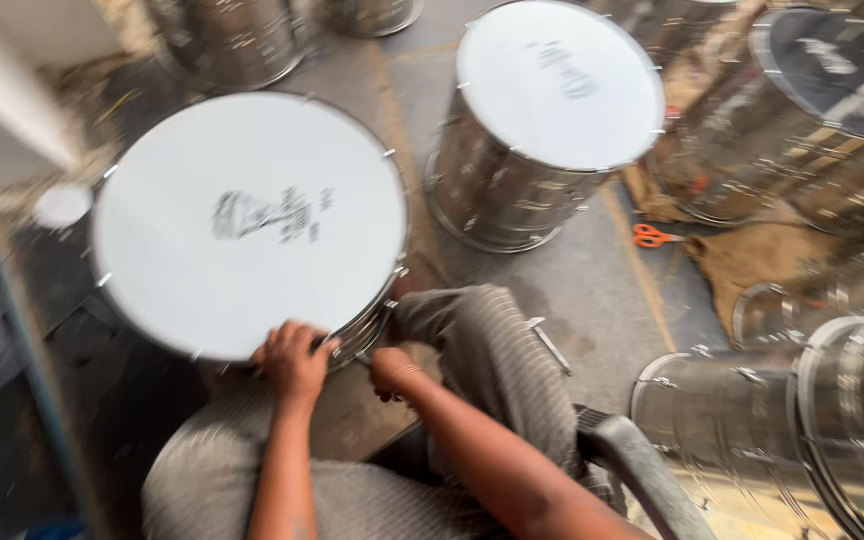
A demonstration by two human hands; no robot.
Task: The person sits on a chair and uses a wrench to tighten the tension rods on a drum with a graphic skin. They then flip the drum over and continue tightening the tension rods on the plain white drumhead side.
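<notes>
The drum (249,222) is standing upright on the floor (592,290), just ahead of the knees. The left hand (293,358) is curling over its near rim; the right hand (392,372) (fist closed, contents blurred) is working beside the shell, both equally near.

The whole view was smeared by motion blur, worst at the right edge; soft daylight was reflected as glare off the white drumhead (250,222).
</notes>
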